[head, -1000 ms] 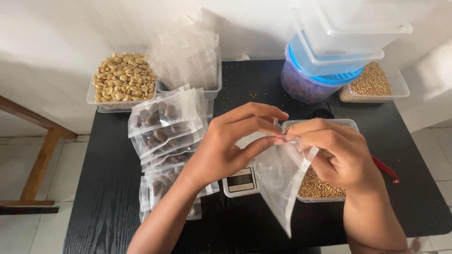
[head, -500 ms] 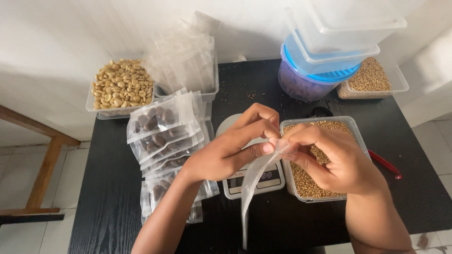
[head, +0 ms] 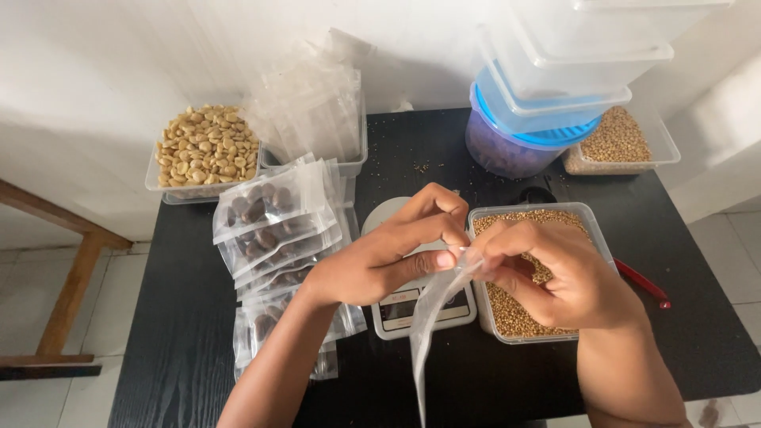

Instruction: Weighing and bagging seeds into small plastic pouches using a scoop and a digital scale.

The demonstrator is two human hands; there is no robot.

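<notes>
Both hands meet in the middle of the frame: the left hand and the right hand pinch the top of a clear plastic bag that hangs down (it looks empty). They hide part of the small scale and the tub of brown grains. At the top right, the stacked tubs are cut off. Everything sits on a black table by a white wall.

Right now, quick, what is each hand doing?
Left hand: closed, pinching the top edge of the clear plastic bag.
Right hand: closed, pinching the same bag's top edge from the other side.
</notes>
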